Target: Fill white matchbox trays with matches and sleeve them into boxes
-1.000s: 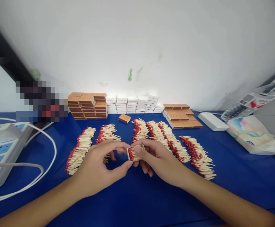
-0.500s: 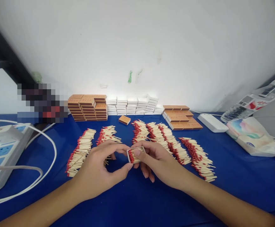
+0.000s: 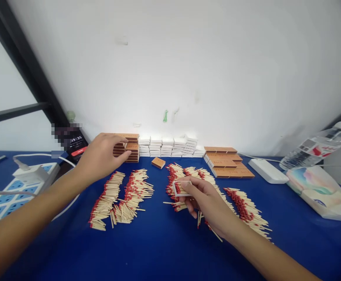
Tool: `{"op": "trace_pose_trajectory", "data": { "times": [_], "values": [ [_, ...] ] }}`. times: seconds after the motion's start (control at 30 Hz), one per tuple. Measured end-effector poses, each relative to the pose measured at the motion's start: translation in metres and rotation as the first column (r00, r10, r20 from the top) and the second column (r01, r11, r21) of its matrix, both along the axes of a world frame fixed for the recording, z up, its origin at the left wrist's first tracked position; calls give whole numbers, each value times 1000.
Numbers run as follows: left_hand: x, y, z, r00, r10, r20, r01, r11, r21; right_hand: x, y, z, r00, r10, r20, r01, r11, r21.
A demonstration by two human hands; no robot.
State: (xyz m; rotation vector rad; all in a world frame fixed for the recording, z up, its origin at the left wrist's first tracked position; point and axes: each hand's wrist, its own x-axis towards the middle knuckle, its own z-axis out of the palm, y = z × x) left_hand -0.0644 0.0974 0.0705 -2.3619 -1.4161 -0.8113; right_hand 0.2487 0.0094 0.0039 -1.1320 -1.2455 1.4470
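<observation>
My right hand [image 3: 207,197] grips a small white matchbox tray [image 3: 175,190] filled with red-tipped matches, the thumb pressed on top of them. At the back left, my left hand [image 3: 104,156] reaches to a stack of orange matchbox sleeves [image 3: 133,151], thumb and fingers apart at its front. The hand hides much of the stack, and no sleeve shows clearly in its fingers. Loose matches lie below in heaps: a left heap [image 3: 107,201], a second heap [image 3: 136,191], several under and beside my right hand, and a right heap [image 3: 248,210]. A single orange matchbox [image 3: 158,162] lies behind them.
White trays [image 3: 166,148] are stacked along the wall, with more orange-covered boxes [image 3: 227,160] to their right. A power strip [image 3: 18,193] with white cables and a phone [image 3: 77,144] are left. A white block [image 3: 268,171], wipes pack [image 3: 319,187] and plastic bottle [image 3: 307,150] are right.
My left hand has left the tray and moved up and left to the orange stack. My right hand keeps the tray, now slightly further right. The camera view has shifted a little.
</observation>
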Motion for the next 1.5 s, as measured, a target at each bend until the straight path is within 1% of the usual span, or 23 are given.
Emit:
{"op": "trace_pose_trajectory", "data": {
  "times": [0.03,0.1,0.2,0.3,0.37,0.43,0.5,0.57,0.63,0.7,0.77,0.83,0.87,0.93,1.0,1.03,1.1,1.2,1.27,1.3,1.43,1.5],
  "values": [
    [-1,6,0,1000,0,-9,0,1000,3,0,0,0,1000,-7,-2,7,1000,1],
    [4,13,-4,997,-47,-55,47,999,-1,2,1,2,1000,-16,-4,16,1000,6],
    [31,19,-16,969,-176,-172,167,984,-65,5,2,4,999,-39,-7,39,999,10],
    [63,33,-29,904,-301,-305,260,951,-166,8,6,7,997,-79,1,79,997,11],
    [78,47,-38,868,-338,-364,270,936,-227,10,9,8,994,-108,15,108,994,9],
    [88,60,-46,846,-354,-398,260,927,-271,12,13,9,991,-133,34,132,991,11],
    [93,68,-51,846,-355,-398,249,923,-295,14,16,9,988,-148,50,147,989,16],
    [94,70,-52,862,-344,-372,235,922,-306,17,18,8,986,-160,55,159,987,19],
    [92,62,-48,885,-332,-328,231,922,-309,19,20,7,984,-170,56,169,985,17],
    [89,44,-40,911,-326,-255,245,921,-301,20,21,7,984,-168,57,168,986,10],
    [85,18,-31,931,-325,-164,268,917,-295,20,20,8,986,-159,54,159,987,4],
    [82,-11,-25,940,-333,-68,299,905,-301,19,18,9,990,-135,51,135,991,13],
    [81,-25,-24,942,-334,-24,312,901,-301,18,17,9,991,-122,51,121,992,23],
    [80,-48,-27,939,-339,65,342,889,-305,16,13,8,994,-92,62,89,995,45],
    [79,-61,-36,911,-340,232,401,862,-311,13,11,6,995,-65,73,61,996,59],
    [79,-64,-41,908,-333,255,404,858,-318,12,10,5,996,-51,73,47,997,63],
    [78,-65,-52,901,-320,294,403,866,-295,9,8,3,997,-28,66,23,997,74],
    [77,-64,-63,896,-314,314,413,850,-326,5,7,2,998,-30,54,24,994,106],
    [77,-65,-66,905,-309,291,400,850,-343,3,5,1,996,-40,75,30,992,126],
    [77,-66,-67,914,-304,271,385,859,-338,3,4,1,995,-47,90,34,990,136],
    [80,-70,-70,930,-299,215,348,905,-245,1,1,0,987,-71,142,46,984,174],
    [80,-70,-71,925,-308,222,353,913,-204,1,0,-1,985,-73,159,43,982,186]
  ]
}}
